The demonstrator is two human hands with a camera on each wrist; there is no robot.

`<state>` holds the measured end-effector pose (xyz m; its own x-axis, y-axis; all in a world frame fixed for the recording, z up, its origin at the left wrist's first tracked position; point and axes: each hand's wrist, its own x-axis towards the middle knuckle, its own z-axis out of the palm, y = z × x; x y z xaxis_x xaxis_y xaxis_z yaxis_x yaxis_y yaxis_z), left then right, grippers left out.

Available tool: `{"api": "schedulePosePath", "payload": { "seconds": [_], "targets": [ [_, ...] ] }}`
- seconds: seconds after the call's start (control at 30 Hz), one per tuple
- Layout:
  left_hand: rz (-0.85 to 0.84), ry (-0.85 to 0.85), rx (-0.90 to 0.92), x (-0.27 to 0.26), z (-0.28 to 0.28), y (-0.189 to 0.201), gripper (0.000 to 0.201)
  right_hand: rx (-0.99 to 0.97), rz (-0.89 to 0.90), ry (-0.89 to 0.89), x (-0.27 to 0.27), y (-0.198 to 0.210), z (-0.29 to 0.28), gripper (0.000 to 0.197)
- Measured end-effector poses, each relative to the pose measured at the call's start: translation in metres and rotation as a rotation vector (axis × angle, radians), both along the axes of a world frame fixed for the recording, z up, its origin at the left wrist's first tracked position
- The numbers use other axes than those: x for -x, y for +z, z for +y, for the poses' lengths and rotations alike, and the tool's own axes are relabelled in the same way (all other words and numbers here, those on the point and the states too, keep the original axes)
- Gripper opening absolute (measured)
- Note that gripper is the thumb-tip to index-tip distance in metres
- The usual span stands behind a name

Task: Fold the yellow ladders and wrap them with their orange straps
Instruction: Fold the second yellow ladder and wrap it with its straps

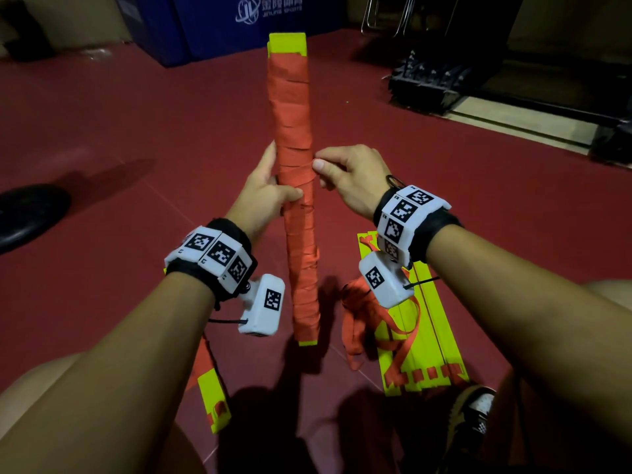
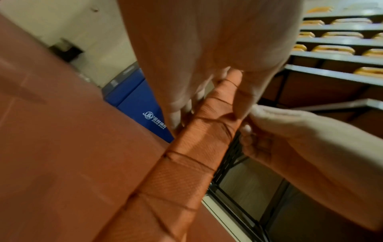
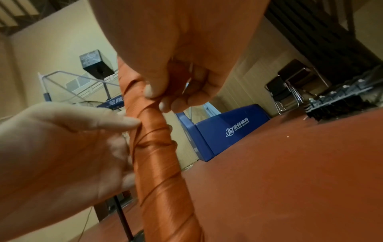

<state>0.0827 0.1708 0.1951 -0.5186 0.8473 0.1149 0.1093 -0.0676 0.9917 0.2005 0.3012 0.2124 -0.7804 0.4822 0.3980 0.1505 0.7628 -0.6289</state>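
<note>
looking down from the head view, a dark red floor [image 1: 119,138] fills most of the room, with a blue padded mat [image 1: 205,25] against the far wall, a black rack [image 1: 424,83] at the far right and a black disc [image 1: 27,213] lying at the left edge. the wrapped ladder [image 1: 295,186] is held up off the floor between both arms, a long bundle wound almost end to end in orange strap [image 1: 294,114], yellow showing only at its two tips. the left hand [image 1: 263,189] grasps the bundle at its middle, thumb laid across the front and fingers round the back; the right hand [image 1: 345,176] pinches the strap at the bundle's right edge with thumb and forefinger. on the floor below the right wrist lies a second folded yellow ladder [image 1: 427,340] with loose orange strap [image 1: 359,319] heaped beside it, and another yellow piece [image 1: 213,401] lies near the left knee (the floor beyond the bundle is open up to the mat). from the left wrist view, the left fingers [image 2: 182,108] curl round the wrapped bundle, and shelving [image 2: 335,57] stands at the right. from the right wrist view, the right fingertips [image 3: 151,91] nip a fold of strap against the bundle, with the pale wall [image 3: 51,49] and folded chairs [image 3: 290,88] behind.
</note>
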Motion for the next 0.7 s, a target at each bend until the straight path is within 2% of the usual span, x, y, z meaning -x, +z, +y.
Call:
{"api": "schedulePosePath", "payload": {
  "seconds": [0.13, 0.27, 0.43, 0.5, 0.6, 0.63, 0.7],
  "targets": [
    [0.081, 0.005, 0.027, -0.006, -0.003, 0.001, 0.063, 0.008, -0.012, 0.038, -0.002, 0.002, -0.003, 0.02],
    [0.187, 0.061, 0.088, -0.006, -0.003, -0.008, 0.053, -0.075, -0.053, 0.135, 0.001, -0.003, -0.01, 0.019],
    [0.232, 0.159, 0.136, -0.001, -0.003, -0.008, 0.042, -0.098, -0.068, 0.118, 0.003, -0.006, -0.007, 0.018],
    [0.23, 0.189, 0.121, 0.0, -0.003, -0.007, 0.055, -0.128, -0.111, 0.122, 0.003, -0.004, -0.005, 0.015],
    [0.196, 0.222, 0.131, -0.002, -0.004, -0.003, 0.091, -0.144, -0.125, 0.088, 0.004, -0.002, -0.005, 0.015],
    [0.187, 0.219, 0.13, -0.003, -0.005, -0.003, 0.095, -0.136, -0.119, 0.061, 0.003, -0.001, -0.005, 0.015],
    [0.185, 0.195, 0.112, -0.005, -0.006, -0.001, 0.089, -0.084, -0.101, 0.001, 0.002, 0.001, -0.002, 0.014]
  ]
}}
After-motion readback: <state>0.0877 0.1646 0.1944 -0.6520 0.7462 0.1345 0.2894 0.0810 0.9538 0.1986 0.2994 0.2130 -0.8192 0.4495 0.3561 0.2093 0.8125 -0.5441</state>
